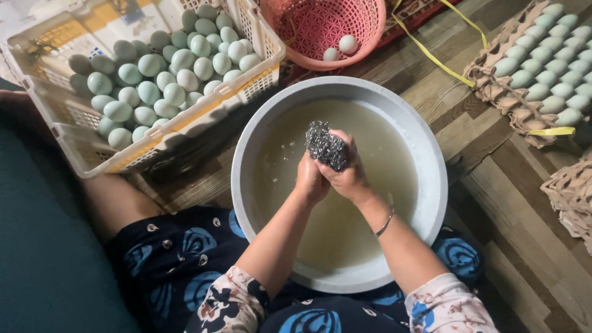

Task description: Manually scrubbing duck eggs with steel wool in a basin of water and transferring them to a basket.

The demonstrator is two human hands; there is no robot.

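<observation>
Your two hands meet over the middle of the grey basin (246,154), which holds cloudy, yellowish water. Your right hand (350,176) is closed around a steel-wool scourer (325,148); the wad sits at the top of the grip, on the side away from your body, and bulges out above the fingers. Your left hand (310,180) is closed too and presses against the right from the side, touching the lower edge of the scourer. Whether an egg is clasped inside the grip cannot be told, as the fingers hide it. The scourer is a rough clump with no clear long axis; its exposed mass faces up and away from you. A thin bracelet (385,224) circles your right wrist.

Beyond the grip and to its left, a white slatted crate (154,145) stands on the wooden floor (505,203), touching the basin rim. It is heaped with pale green-blue eggs (154,80). Directly beyond the grip, just past the basin's far rim, a pink plastic basket (370,31) holds two whitish eggs (340,49). Well to the right of the grip, a brown pulp egg tray (493,80) carries rows of pale eggs, with yellow strapping (431,58) lying across it. More empty pulp tray (573,191) lies nearer you on that side.
</observation>
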